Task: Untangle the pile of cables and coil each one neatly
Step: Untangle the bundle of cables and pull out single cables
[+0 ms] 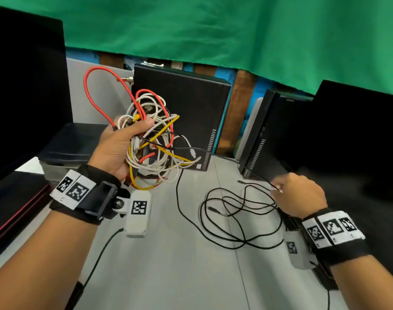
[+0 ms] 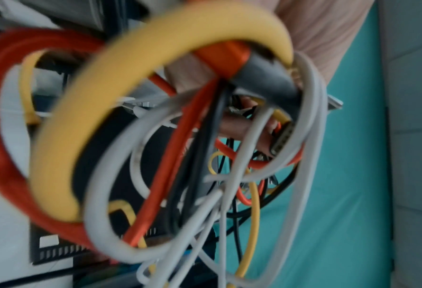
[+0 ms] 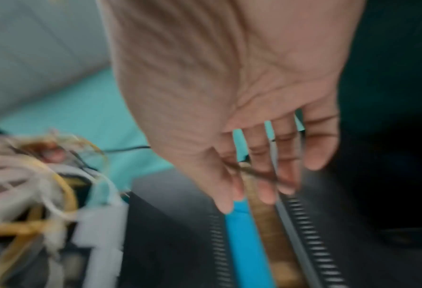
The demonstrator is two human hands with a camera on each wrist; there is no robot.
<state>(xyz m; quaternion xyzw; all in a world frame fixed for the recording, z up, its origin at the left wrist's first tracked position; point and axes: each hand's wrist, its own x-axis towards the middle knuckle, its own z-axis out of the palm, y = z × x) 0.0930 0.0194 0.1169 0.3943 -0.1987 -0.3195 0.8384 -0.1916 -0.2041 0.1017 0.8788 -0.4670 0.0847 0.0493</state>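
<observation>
The right hand [image 1: 299, 194] pinches a thin black cable [image 1: 235, 211] between thumb and fingers, low over the desk [image 1: 179, 265] near its right edge. From the pinch, one taut run climbs left and away into the cable bundle [image 1: 154, 144]; the rest sprawls in loose loops on the desk, left of the hand. The left hand [image 1: 121, 146] grips that bundle, raised above the desk's far left. Judging by this, the black cable's axis runs right-to-left between the hands.
</observation>
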